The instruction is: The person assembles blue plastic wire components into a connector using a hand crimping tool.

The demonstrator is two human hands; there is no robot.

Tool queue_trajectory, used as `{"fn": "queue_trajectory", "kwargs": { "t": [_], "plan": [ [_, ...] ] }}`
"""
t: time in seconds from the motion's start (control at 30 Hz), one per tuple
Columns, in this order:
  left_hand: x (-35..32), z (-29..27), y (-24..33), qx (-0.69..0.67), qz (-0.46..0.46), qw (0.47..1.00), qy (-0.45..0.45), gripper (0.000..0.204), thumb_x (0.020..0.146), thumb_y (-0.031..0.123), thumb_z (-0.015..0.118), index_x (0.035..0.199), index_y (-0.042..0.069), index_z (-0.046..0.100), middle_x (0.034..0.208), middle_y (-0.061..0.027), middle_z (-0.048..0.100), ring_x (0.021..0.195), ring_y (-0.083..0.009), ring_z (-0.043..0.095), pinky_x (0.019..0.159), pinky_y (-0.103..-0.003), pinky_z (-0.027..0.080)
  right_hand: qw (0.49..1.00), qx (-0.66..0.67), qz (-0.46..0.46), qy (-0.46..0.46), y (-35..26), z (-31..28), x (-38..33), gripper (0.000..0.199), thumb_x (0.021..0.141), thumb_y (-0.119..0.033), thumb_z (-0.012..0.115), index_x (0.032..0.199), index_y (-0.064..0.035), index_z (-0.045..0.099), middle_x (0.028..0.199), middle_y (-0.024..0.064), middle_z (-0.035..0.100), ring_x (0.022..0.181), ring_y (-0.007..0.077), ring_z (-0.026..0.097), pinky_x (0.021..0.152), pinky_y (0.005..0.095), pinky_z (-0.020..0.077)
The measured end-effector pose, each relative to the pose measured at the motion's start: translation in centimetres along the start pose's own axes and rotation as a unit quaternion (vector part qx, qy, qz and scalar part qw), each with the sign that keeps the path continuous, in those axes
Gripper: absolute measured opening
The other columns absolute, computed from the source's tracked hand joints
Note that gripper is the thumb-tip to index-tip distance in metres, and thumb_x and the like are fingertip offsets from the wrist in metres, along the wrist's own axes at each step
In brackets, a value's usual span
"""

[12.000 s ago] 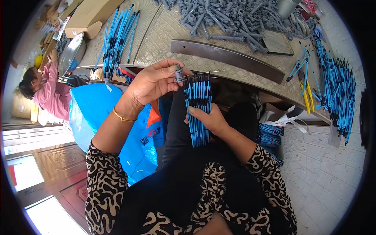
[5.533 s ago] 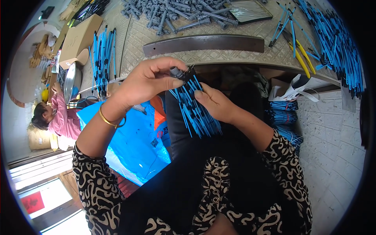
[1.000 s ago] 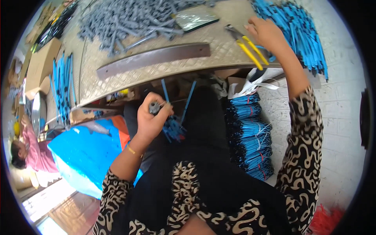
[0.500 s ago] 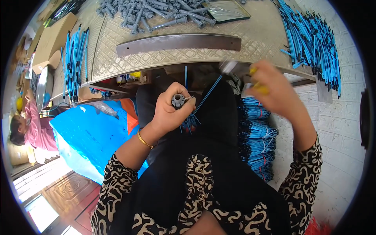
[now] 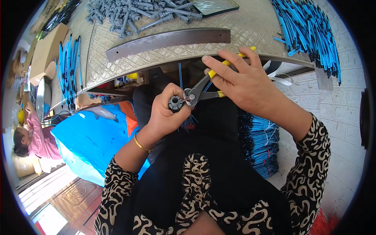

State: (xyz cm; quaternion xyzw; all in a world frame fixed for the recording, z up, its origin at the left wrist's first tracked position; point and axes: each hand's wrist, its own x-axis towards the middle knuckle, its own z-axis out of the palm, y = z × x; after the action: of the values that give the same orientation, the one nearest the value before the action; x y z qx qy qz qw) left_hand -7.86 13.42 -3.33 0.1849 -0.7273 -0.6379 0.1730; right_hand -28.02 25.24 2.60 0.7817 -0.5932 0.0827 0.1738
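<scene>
Far left of frame: a person in pink (image 5: 37, 141) beside a blue sheet (image 5: 92, 143). Centre: left hand (image 5: 166, 113), grip closed around a grey round fitting (image 5: 175, 103) with blue wires (image 5: 188, 121) trailing below the fist. Just right of it: yellow-handled pliers (image 5: 199, 90), nose touching the fitting. Right hand (image 5: 243, 84) wraps the handles, fingers partly spread. Upper frame: worktop (image 5: 250, 27) with a metal strip (image 5: 168, 39). Upper right: more blue wires (image 5: 309, 31).

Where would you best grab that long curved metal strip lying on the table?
Grip the curved metal strip near its middle, from above, fingers across its narrow width. It lies flat on the table, long and thin, so a middle hold should balance it; both long edges look clear.
</scene>
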Motion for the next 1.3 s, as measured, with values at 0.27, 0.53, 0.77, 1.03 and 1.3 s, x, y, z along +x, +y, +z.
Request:
{"fn": "queue_trajectory", "kwargs": {
  "t": [0.27, 0.53, 0.77, 1.03, 1.3],
  "plan": [
    [0.3, -0.6, 0.4, 0.009, -0.033, 0.997, -0.068, 0.027, 0.073, 0.004, 0.069, 0.082, 0.004, 0.043, 0.079, -0.0060, 0.060, 0.072, -0.0104, 0.059, 0.066, -0.024, 0.047, 0.978, 0.055, -0.040, -0.197, 1.6, -3.8, 0.8, 0.024, 0.076, -0.025, 0.062, 0.088, -0.0053, 0.056, 0.099, 0.0087, 0.059, 0.090, 0.0209, 0.058, 0.077, 0.0367, 0.0456],
    [0.3, -1.9, 0.6, -0.009, 0.020, 0.987, -0.159, 0.049, 0.060, 0.024, 0.084, 0.093, 0.002, 0.055, 0.086, -0.0061, 0.061, 0.079, -0.0125, 0.058, 0.071, -0.024, 0.046, 0.289, 0.841, 0.189, -0.416, -1.1, 4.1, -4.0, 0.053, 0.081, -0.045, 0.061, 0.103, 0.0001, 0.045, 0.064, 0.0124, 0.059, 0.050, 0.0198, 0.060, 0.045, 0.0277, 0.0496],
    [0.2, -2.7, 0.7, -0.059, -0.005, 0.995, -0.085, 0.052, 0.058, 0.026, 0.084, 0.096, 0.002, 0.058, 0.089, -0.0064, 0.061, 0.077, -0.0127, 0.058, 0.069, -0.023, 0.045, 0.526, 0.773, 0.178, -0.308, -0.9, 1.3, -2.6, 0.056, 0.083, -0.026, 0.058, 0.126, -0.0013, 0.033, 0.070, 0.0133, 0.060, 0.056, 0.0185, 0.061, 0.049, 0.0276, 0.0510],
    [0.8, -2.7, 0.5, -0.062, 0.000, 0.990, -0.129, 0.055, 0.056, 0.028, 0.085, 0.096, 0.001, 0.058, 0.088, -0.0047, 0.060, 0.077, -0.0116, 0.057, 0.069, -0.023, 0.045, 0.561, 0.782, 0.135, -0.233, -3.1, 2.2, -5.0, 0.059, 0.084, -0.018, 0.054, 0.133, -0.0028, 0.027, 0.072, 0.0139, 0.060, 0.053, 0.0194, 0.060, 0.049, 0.0282, 0.0517],
    [2.4, -2.9, 0.3, -0.024, 0.041, 0.988, -0.144, 0.049, 0.058, 0.022, 0.084, 0.095, 0.003, 0.058, 0.086, -0.0032, 0.058, 0.078, -0.0107, 0.055, 0.070, -0.022, 0.043, 0.145, 0.912, 0.238, -0.301, -3.7, 4.5, -6.5, 0.055, 0.087, -0.018, 0.052, 0.133, -0.0009, 0.027, 0.071, 0.0167, 0.059, 0.048, 0.0199, 0.059, 0.042, 0.0273, 0.0493]
  ]
}}
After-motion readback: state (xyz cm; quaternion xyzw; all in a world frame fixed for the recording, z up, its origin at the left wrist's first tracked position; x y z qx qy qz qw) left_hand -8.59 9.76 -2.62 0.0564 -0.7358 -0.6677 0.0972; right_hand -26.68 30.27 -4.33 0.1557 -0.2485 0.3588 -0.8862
